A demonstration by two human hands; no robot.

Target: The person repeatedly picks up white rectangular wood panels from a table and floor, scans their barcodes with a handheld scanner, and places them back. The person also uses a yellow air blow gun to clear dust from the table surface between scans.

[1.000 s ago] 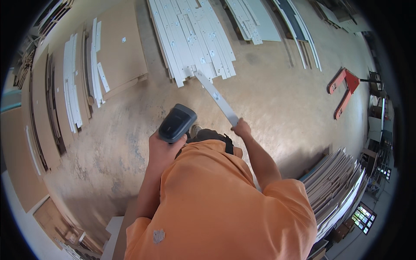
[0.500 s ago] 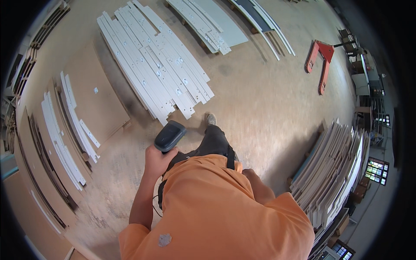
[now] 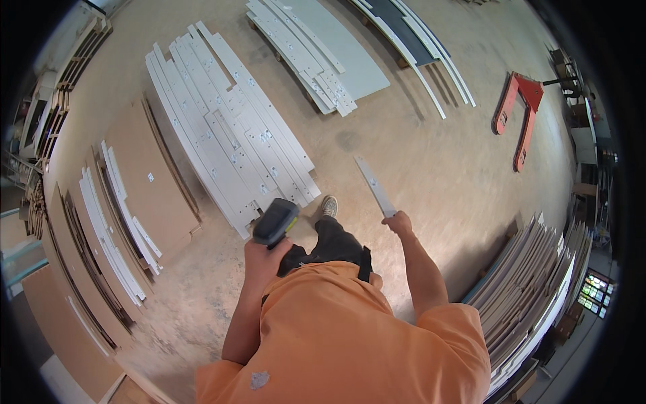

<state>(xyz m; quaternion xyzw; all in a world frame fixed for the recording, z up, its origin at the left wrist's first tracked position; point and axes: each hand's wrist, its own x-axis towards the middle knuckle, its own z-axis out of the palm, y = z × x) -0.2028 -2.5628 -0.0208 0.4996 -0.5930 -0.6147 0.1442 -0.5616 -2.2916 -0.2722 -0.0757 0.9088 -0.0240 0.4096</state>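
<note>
In my left hand (image 3: 264, 259) is a black handheld barcode scanner (image 3: 276, 221) with a small yellow-green patch on its side; my fingers wrap its handle. My right hand (image 3: 398, 222) is closed around one end of a narrow pale grey board strip (image 3: 374, 186), which points forward and slightly left over the floor. Just beyond the scanner lies a broad stack of white panel strips (image 3: 225, 135), many bearing small labels.
Brown boards (image 3: 151, 178) with white strips lie on the left. Further off are another pale panel stack (image 3: 306, 60) and a dark-centred one (image 3: 407, 40). A red pallet jack (image 3: 521, 108) stands at the far right. Many upright panels (image 3: 531, 289) lean nearer on the right.
My right arm has come forward from beside my body, and its hand now shows holding the board strip. The scanner stays in my left hand, slightly further right in view.
</note>
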